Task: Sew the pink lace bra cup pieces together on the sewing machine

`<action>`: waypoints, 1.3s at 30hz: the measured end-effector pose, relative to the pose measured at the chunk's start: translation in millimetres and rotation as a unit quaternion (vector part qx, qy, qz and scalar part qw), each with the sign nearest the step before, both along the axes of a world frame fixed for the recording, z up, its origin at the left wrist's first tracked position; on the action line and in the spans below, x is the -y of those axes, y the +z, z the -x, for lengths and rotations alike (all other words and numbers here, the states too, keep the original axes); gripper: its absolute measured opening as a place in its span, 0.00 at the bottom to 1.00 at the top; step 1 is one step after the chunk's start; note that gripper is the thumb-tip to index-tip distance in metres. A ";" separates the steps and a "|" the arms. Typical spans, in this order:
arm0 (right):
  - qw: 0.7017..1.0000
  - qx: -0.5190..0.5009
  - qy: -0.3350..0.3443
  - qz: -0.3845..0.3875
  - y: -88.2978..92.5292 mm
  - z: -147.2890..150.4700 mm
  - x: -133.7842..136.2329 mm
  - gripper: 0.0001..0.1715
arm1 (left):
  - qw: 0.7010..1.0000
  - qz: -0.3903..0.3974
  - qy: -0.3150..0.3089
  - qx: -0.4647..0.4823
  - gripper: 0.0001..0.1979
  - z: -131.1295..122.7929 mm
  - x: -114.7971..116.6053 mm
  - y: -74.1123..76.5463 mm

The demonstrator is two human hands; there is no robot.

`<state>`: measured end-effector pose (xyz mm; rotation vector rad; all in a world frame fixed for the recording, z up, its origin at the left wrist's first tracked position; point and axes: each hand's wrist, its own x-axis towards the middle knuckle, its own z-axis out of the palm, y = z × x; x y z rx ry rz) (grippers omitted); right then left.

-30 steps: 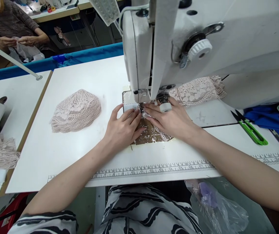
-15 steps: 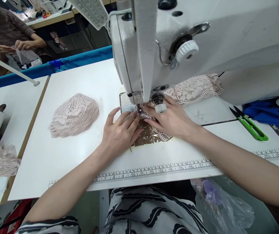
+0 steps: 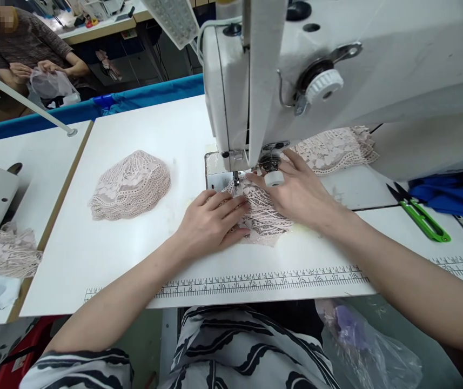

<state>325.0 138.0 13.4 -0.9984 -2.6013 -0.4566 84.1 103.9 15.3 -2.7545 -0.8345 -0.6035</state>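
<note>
A pale pink lace piece [image 3: 263, 219] lies flat under the needle of a white sewing machine [image 3: 336, 70]. My left hand [image 3: 210, 221] rests on its left part, fingers stretched flat on the lace. My right hand [image 3: 296, 189] presses its right side beside the presser foot, fingers extended, with a white ring-like cap [image 3: 274, 179] on one finger. A stack of the same lace pieces [image 3: 129, 185] sits to the left on the white table [image 3: 93, 254].
More lace [image 3: 336, 148] lies behind the machine arm. Green thread snips [image 3: 420, 216] and blue cloth [image 3: 454, 197] are at the right. A ruler strip [image 3: 255, 280] runs along the table's front edge. Another person [image 3: 32, 48] handles fabric at far left.
The lace piece now lies spread toward me over the shiny plate that showed before. My left hand has slid back from the needle onto it.
</note>
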 end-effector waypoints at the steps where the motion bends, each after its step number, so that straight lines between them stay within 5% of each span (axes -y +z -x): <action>1: 1.000 0.001 -0.001 0.004 -1.0 -0.4 -0.3 0.23 | 1.000 0.003 0.006 -0.011 0.13 2.2 -2.2 -0.7; 7: 0.998 -0.056 0.002 0.043 -1.3 -3.3 0.3 0.30 | 0.974 -0.088 0.205 -0.045 0.16 20.2 -12.4 4.3; 12: 0.996 -0.078 0.037 0.027 -0.7 -0.3 6.6 0.28 | 0.988 0.011 0.150 -0.028 0.15 2.2 1.9 1.0; 22: 0.994 -0.080 0.071 0.011 -5.1 13.4 20.5 0.25 | 0.998 -0.017 0.054 -0.002 0.08 -0.3 1.1 -1.4; 39: 0.997 -0.046 0.060 0.026 -10.6 12.3 16.2 0.21 | 0.994 0.072 0.078 -0.008 0.20 -3.2 2.9 -8.7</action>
